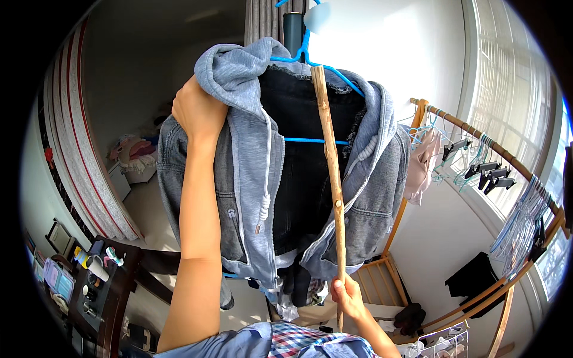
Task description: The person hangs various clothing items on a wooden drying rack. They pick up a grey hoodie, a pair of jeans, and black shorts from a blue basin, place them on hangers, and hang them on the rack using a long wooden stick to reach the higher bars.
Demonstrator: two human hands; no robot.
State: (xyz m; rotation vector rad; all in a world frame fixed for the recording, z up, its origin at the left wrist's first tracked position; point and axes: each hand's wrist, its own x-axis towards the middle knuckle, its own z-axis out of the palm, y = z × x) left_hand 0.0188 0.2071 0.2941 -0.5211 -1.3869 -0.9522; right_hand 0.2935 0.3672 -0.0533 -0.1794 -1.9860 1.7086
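Note:
A grey denim jacket with a lighter blue-grey hood and front panels hangs unzipped on a blue hanger before me. Its lining is black, and a white drawstring dangles at each side. My left hand is raised to the jacket's left-hand shoulder, closed on the cloth under the hood; its fingertips are hidden. Low down, my right hand grips a long wooden stick. The stick stands nearly upright across the jacket's front, its top end close below the hanger's hook.
At the right, a wooden clothes rack bears a pink garment, clip hangers and bunched empty hangers. A white wire basket sits below. To the left are a dark table with bottles and a striped curtain.

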